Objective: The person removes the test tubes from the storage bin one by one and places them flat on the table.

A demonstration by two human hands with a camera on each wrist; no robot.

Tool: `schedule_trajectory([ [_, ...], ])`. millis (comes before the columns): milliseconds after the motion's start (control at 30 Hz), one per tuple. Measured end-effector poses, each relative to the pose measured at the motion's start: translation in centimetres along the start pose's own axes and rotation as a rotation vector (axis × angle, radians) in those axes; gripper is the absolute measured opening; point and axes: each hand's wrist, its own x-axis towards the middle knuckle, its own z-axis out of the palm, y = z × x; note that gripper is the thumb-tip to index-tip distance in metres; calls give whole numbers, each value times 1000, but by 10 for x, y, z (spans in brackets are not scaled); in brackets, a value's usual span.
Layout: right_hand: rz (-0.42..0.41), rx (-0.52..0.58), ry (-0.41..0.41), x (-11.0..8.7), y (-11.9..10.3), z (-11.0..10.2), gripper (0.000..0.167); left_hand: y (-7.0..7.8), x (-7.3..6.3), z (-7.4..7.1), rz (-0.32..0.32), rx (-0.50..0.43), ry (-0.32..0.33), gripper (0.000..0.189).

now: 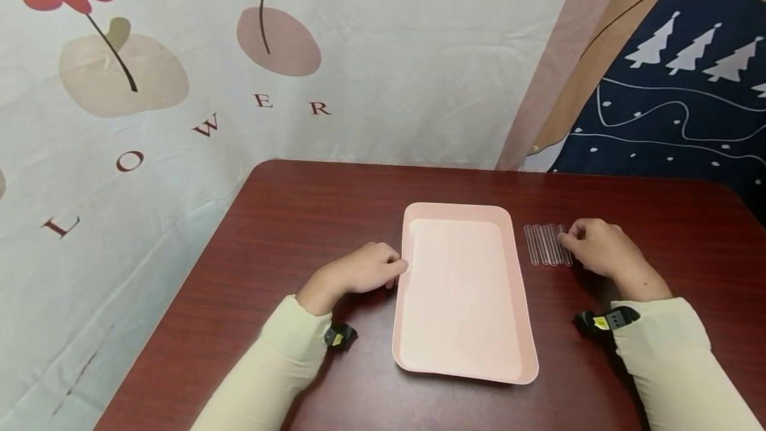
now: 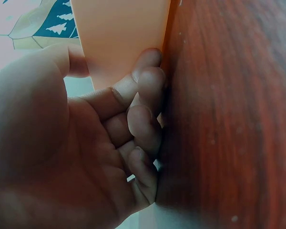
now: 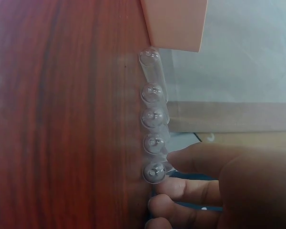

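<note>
A pale pink tray (image 1: 467,298) lies on the table between the hands. My left hand (image 1: 371,268) holds its left rim, thumb over the edge; in the left wrist view the other fingers curl against the outer wall (image 2: 119,38). Along the tray's inner left side runs a faint clear outline, perhaps a tube. Several clear test tubes (image 1: 541,245) lie in a row right of the tray. My right hand (image 1: 601,248) pinches the rightmost test tube (image 3: 155,172) between thumb and index finger, its rounded end showing in the right wrist view.
The dark red-brown wooden table (image 1: 323,211) carries everything. Behind it hangs a pale printed cloth (image 1: 419,52) with flowers and letters, and a navy tree-patterned part (image 1: 676,112) at the right. Each wrist wears a black device (image 1: 607,320).
</note>
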Motion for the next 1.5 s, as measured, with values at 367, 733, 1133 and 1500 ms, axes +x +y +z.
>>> schedule_trajectory([
  [367, -6, -1, 8, 1, 1, 0, 29, 0, 0, 0, -3, -2, 3, 40],
  [733, -18, 2, 38, -2, -6, -4, 29, 2, -1, 0, -3, -6, 4, 39],
  [1133, -51, 9, 73, -9, -26, -8, 29, 0, 0, 1, -9, -7, 2, 40],
  [1500, -119, 58, 106, -18, -60, -8, 26, 0, -1, 1, -10, -4, 4, 40],
])
